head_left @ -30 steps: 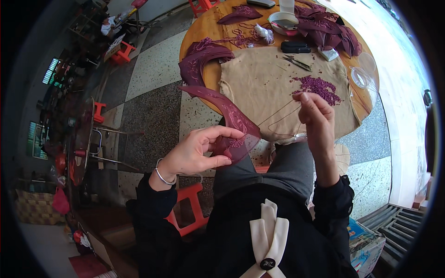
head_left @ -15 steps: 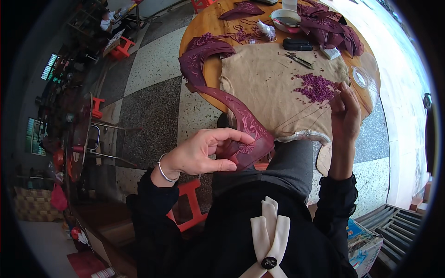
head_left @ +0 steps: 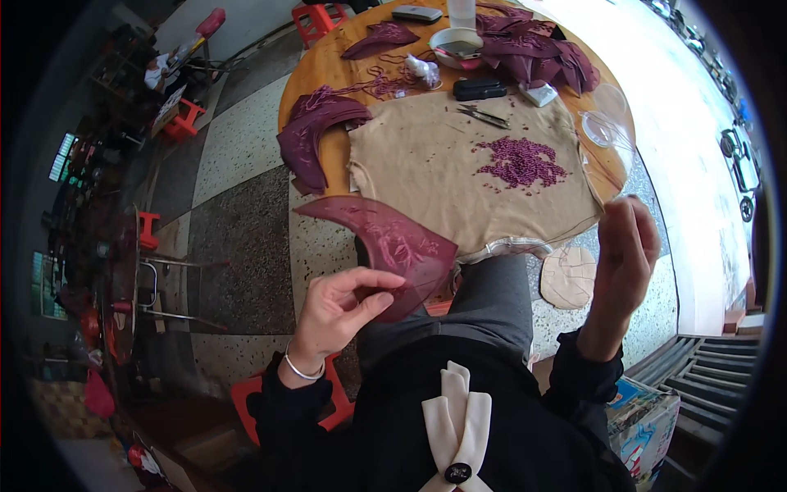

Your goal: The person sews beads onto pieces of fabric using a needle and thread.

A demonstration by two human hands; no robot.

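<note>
My left hand (head_left: 344, 312) pinches the lower edge of a sheer maroon fabric piece (head_left: 403, 250) between thumb and fingers. Pink embroidery covers part of the cloth, and its pointed end sticks out toward the left. Off to the right, my right hand (head_left: 625, 246) is raised beyond the table's edge with its fingertips pressed together. A thin dark thread (head_left: 566, 239) runs from those fingertips toward the near edge of the beige cloth; any needle is too small to see. Purple beads (head_left: 520, 161) lie heaped on the beige cloth (head_left: 410, 156), with small scissors (head_left: 485, 116) beyond them.
More maroon pieces (head_left: 537, 57) are piled on the round wooden table (head_left: 297, 90), near a white bowl (head_left: 456, 47), a black case (head_left: 479, 88) and a clear plastic lid (head_left: 602, 129). Red stools (head_left: 318, 23) stand on the checkered floor. A printed box (head_left: 643, 426) is at my right.
My right hand has moved right and lower, away from the beads. My left hand has come nearer my body, and the cloth's far end has pulled clear of the table.
</note>
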